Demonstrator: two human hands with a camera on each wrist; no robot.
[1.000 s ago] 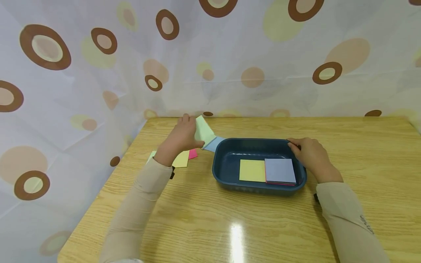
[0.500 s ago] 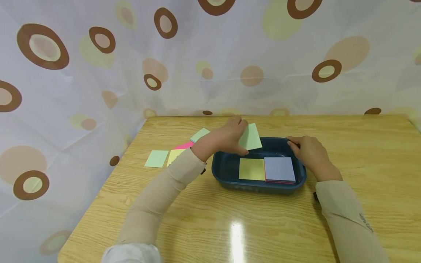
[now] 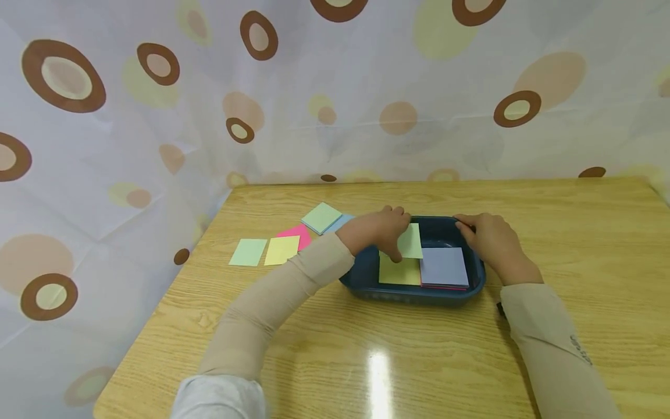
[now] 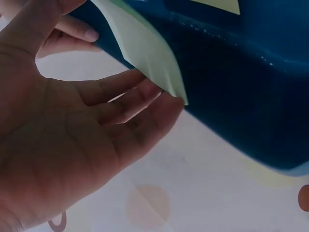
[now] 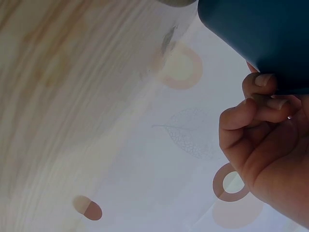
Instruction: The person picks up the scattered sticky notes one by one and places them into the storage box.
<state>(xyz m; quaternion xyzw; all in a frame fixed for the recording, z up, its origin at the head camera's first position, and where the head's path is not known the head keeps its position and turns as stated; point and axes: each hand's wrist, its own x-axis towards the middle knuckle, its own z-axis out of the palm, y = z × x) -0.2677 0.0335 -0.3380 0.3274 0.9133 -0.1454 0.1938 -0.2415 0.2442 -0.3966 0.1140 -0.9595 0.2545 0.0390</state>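
My left hand point(image 3: 380, 230) pinches a pale green square of note paper point(image 3: 410, 241) over the dark blue bin point(image 3: 413, 295). In the left wrist view the green note paper point(image 4: 145, 48) bends between the thumb and fingers. At the bin's back right corner, my right hand point(image 3: 491, 241) grips the rim; the right wrist view shows its curled fingers point(image 5: 239, 116) against the bin's outer wall. Inside the bin lie a yellow note square point(image 3: 399, 272) and, to its right, a lavender-blue note stack point(image 3: 444, 266) with a red edge showing beneath.
Left of the bin, on the wooden table point(image 3: 314, 349), lie a green note point(image 3: 248, 252), a yellow note point(image 3: 281, 250), a pink note point(image 3: 299, 234), a green note stack point(image 3: 321, 217) and a blue note point(image 3: 339, 223). A patterned curtain point(image 3: 293, 151) stands behind.
My left hand has carried the green note paper from the scattered notes rightward, then down into the bin's opening. The right hand has stayed on the rim.
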